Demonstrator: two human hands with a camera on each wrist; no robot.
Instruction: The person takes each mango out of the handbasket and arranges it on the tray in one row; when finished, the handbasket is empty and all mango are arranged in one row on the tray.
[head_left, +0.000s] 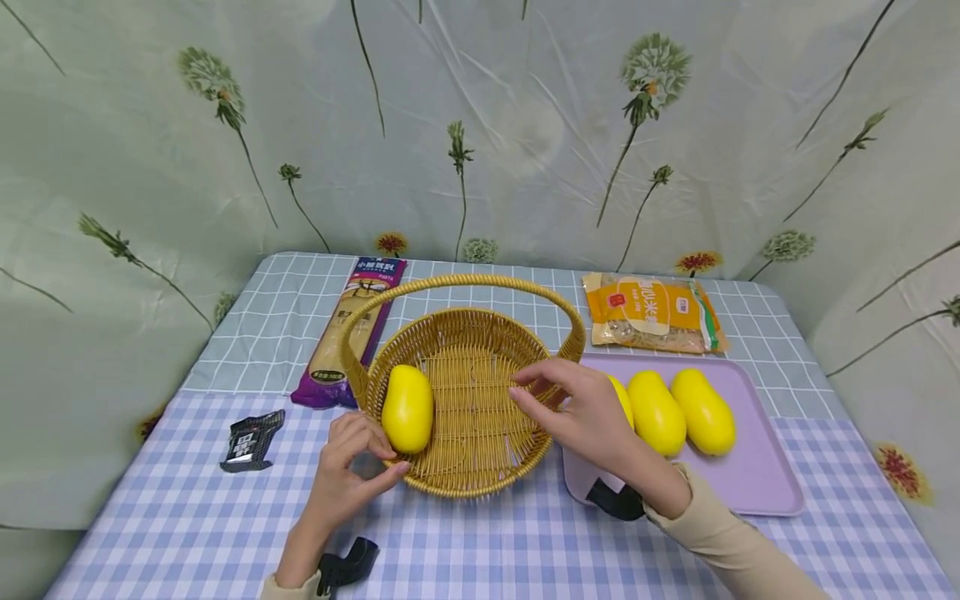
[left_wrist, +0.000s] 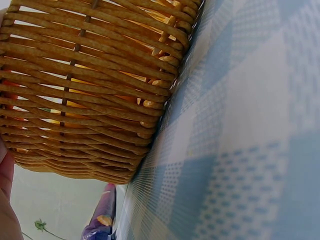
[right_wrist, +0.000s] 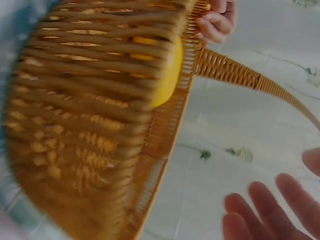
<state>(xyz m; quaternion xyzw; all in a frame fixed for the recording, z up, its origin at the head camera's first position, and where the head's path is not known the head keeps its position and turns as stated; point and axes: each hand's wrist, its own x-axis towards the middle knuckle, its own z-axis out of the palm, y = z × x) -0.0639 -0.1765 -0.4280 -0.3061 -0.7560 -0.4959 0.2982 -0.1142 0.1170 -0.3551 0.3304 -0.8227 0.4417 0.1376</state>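
A woven wicker basket (head_left: 480,400) with a tall arched handle (head_left: 465,281) stands mid-table. One yellow mango (head_left: 408,410) lies inside it, against the left wall; the right wrist view shows the same mango (right_wrist: 170,75) through the opening. My left hand (head_left: 347,467) pinches the basket's near-left rim, fingers inside and thumb at the front. Over the basket's right side hovers my right hand (head_left: 585,408), fingers apart and holding nothing. Several more mangoes (head_left: 702,412) rest on a lilac tray (head_left: 765,475) at the right, one partly hidden behind the right hand.
A purple pasta pack (head_left: 348,333) lies behind and left of the basket. An orange-and-clear food bag (head_left: 652,312) sits behind the tray. Far left is a small black packet (head_left: 252,442). A patterned curtain (head_left: 525,167) hangs behind the checked tablecloth (head_left: 187,500).
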